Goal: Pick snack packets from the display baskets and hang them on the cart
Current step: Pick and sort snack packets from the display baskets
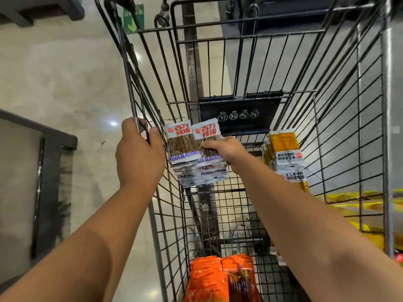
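Hanging step: right hand (225, 149) pinched a stack of white-and-brown foil snack packets (197, 153) against the black wire cart's (239, 66) left wall. Left hand (139, 153) clenched the cart's rim wire. Next move likely needs the packets hooked onto a wire before letting go.

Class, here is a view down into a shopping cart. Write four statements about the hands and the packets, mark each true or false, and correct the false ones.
1. The left hand grips the left rim of the cart. True.
2. The right hand is empty. False: it holds white snack packets inside the cart.
3. Yellow packets sit against the cart's right side. True.
4. The orange packets lie at the cart's far end. False: they lie at the near end, closest to the person.
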{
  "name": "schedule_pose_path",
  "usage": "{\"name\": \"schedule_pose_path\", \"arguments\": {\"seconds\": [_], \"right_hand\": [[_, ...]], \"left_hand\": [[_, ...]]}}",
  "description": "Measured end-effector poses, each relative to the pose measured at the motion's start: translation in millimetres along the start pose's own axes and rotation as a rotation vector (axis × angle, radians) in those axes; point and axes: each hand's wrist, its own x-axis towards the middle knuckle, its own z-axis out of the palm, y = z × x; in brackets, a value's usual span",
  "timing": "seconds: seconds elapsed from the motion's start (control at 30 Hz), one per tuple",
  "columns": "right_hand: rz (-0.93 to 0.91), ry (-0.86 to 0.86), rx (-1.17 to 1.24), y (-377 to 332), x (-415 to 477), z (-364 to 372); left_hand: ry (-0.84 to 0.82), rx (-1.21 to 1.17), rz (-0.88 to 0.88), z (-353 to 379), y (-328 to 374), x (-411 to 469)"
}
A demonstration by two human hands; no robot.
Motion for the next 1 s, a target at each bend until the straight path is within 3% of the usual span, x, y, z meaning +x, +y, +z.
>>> {"name": "schedule_pose_path", "arguments": {"seconds": [0.27,0.67,0.83,0.9,1.0], "right_hand": [[-0.063,0.137,-0.264,-12,-4,6],[-0.053,-0.020,-0.011,-12,-10,-5],[-0.053,-0.046,0.218,-6,-36,-52],[-0.068,-0.018,0.293,6,-48,-77],[-0.101,0.066,0.400,25,-64,-109]], "left_hand": [[0.005,0.018,0.001,1,1,-1],[0.028,0.036,-0.002,1,0,-2],[0.073,-0.112,-0.021,-2,7,-8],[0.100,-0.141,0.026,-7,11,-11],[0.157,0.002,0.222,-15,13,-19]]}}
